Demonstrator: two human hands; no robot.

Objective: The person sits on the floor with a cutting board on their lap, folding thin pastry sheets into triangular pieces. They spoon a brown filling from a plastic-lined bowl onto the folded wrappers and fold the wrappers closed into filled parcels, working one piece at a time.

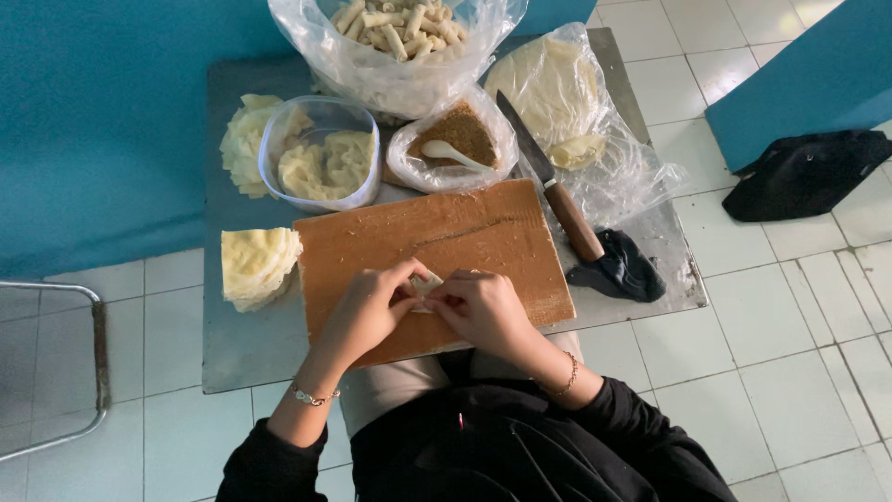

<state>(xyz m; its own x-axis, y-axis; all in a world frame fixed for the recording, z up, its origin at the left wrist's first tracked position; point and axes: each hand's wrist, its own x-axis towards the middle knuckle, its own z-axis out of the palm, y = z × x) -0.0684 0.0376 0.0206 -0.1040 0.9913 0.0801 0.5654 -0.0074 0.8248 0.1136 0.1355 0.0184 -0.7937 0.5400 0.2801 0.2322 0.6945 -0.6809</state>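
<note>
Wooden board (446, 251) on worktop (242, 353): left hand (367, 311) and right hand (483, 307) pinch a pale wrapper (426, 284), mid-fold; tight, even rolling judged necessary next.

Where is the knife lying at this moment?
In the head view, the knife lies right of the wooden board, its blade pointing up between the bag of brown filling and the bag of wrappers.

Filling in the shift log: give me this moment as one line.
left hand + right hand: pinching small pale wrapper | on: wooden board | nearby: knife, wrapper stack
</note>
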